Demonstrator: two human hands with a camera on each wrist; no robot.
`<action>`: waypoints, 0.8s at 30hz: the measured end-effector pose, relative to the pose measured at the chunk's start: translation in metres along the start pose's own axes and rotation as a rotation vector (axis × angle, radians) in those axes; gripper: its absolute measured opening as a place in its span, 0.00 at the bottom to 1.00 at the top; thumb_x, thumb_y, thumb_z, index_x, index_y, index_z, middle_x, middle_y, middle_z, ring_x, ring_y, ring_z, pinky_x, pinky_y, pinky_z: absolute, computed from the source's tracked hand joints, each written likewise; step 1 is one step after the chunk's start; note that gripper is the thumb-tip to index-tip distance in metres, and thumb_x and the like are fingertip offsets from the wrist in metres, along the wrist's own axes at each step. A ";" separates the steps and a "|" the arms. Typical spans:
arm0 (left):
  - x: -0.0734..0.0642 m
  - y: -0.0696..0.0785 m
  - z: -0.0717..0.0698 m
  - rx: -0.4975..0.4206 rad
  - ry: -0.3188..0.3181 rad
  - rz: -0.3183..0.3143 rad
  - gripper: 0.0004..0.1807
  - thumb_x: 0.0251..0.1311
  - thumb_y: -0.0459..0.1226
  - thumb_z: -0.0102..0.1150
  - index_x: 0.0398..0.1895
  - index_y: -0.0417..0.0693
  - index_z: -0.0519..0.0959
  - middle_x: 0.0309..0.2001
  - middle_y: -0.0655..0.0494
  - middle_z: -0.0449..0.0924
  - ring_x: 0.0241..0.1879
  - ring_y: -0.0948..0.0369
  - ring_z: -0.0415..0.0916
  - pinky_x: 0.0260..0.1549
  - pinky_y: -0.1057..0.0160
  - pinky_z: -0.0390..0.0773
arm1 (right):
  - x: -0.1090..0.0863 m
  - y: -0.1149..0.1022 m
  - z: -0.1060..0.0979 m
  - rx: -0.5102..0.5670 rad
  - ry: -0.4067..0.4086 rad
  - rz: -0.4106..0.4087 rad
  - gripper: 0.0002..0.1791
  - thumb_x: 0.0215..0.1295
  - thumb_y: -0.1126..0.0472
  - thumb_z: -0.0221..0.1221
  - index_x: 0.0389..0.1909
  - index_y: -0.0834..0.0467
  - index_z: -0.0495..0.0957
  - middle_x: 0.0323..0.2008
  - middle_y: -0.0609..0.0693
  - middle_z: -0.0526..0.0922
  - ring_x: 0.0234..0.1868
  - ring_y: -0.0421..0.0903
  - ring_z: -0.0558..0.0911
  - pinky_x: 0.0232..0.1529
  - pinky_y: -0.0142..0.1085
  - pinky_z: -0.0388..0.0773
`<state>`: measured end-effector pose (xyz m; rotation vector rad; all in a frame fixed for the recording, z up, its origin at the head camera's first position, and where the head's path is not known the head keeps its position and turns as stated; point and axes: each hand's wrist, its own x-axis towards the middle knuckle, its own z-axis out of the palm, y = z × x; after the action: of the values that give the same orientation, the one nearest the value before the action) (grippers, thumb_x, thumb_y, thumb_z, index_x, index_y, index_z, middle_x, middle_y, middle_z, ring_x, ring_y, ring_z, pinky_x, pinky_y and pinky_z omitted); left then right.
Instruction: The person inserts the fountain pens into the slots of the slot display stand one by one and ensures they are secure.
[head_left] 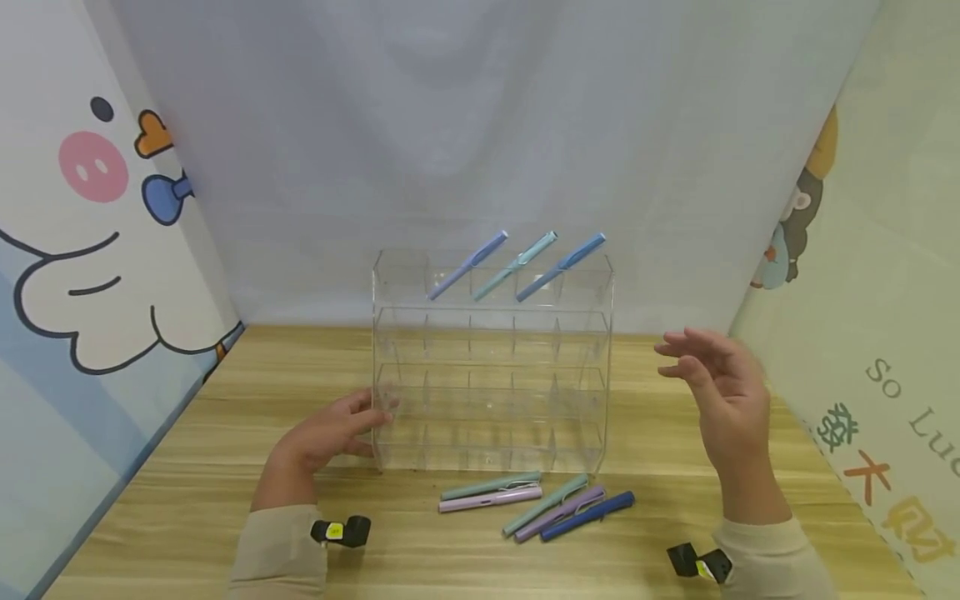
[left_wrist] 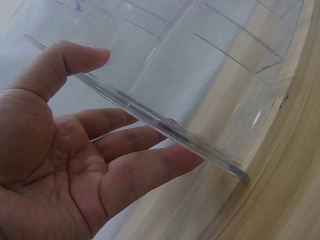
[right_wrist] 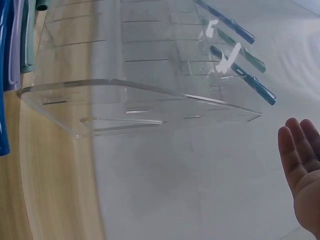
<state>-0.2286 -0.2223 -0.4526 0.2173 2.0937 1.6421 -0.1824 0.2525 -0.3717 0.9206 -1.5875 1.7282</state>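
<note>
A clear, tiered acrylic pen rack (head_left: 491, 388) with small compartments stands on the wooden table. My left hand (head_left: 337, 429) holds its left side panel, thumb on the front and fingers (left_wrist: 142, 172) behind the edge. Three pens lean in the top tier: a periwinkle pen (head_left: 468, 265), a pale teal pen (head_left: 516, 265) and a blue pen (head_left: 561, 267). To the right of the rack, my right hand (head_left: 723, 396) is raised in the air, holding nothing, with its fingers extended.
In front of the rack lie a green pen (head_left: 487, 487), a pale pink pen (head_left: 489, 499), another green pen (head_left: 545, 506), a purple pen (head_left: 560, 514) and a dark blue pen (head_left: 588, 517). A white curtain (head_left: 300, 208) hangs behind; printed panels (head_left: 885, 250) flank the table.
</note>
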 end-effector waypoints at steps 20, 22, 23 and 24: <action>-0.001 -0.001 -0.001 0.022 -0.009 0.007 0.39 0.69 0.47 0.55 0.77 0.49 0.52 0.75 0.39 0.51 0.70 0.41 0.59 0.53 0.49 0.80 | -0.018 0.001 -0.015 -0.673 -0.896 0.877 0.24 0.65 0.48 0.62 0.56 0.56 0.74 0.53 0.55 0.79 0.50 0.51 0.80 0.47 0.46 0.80; -0.001 -0.001 -0.001 0.026 -0.005 0.003 0.39 0.69 0.47 0.55 0.77 0.49 0.51 0.75 0.40 0.50 0.70 0.42 0.58 0.54 0.49 0.79 | -0.025 0.010 -0.011 -0.662 -0.967 0.944 0.22 0.61 0.52 0.66 0.52 0.58 0.76 0.51 0.55 0.80 0.48 0.52 0.80 0.45 0.48 0.79; -0.001 -0.001 -0.001 0.028 -0.003 -0.001 0.39 0.69 0.48 0.56 0.77 0.49 0.51 0.75 0.40 0.50 0.71 0.42 0.58 0.54 0.49 0.79 | -0.028 0.014 -0.009 -0.662 -0.988 0.958 0.21 0.59 0.54 0.68 0.50 0.58 0.76 0.48 0.54 0.80 0.47 0.52 0.80 0.44 0.48 0.79; -0.001 -0.001 0.000 0.032 0.000 -0.003 0.39 0.69 0.48 0.56 0.77 0.50 0.51 0.75 0.40 0.50 0.70 0.42 0.58 0.54 0.49 0.79 | -0.031 0.018 -0.006 -0.669 -1.006 0.966 0.20 0.57 0.55 0.70 0.47 0.57 0.77 0.46 0.53 0.80 0.45 0.51 0.80 0.43 0.48 0.79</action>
<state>-0.2276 -0.2233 -0.4529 0.2250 2.1204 1.6072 -0.1796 0.2574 -0.4075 0.7122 -3.4064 0.9714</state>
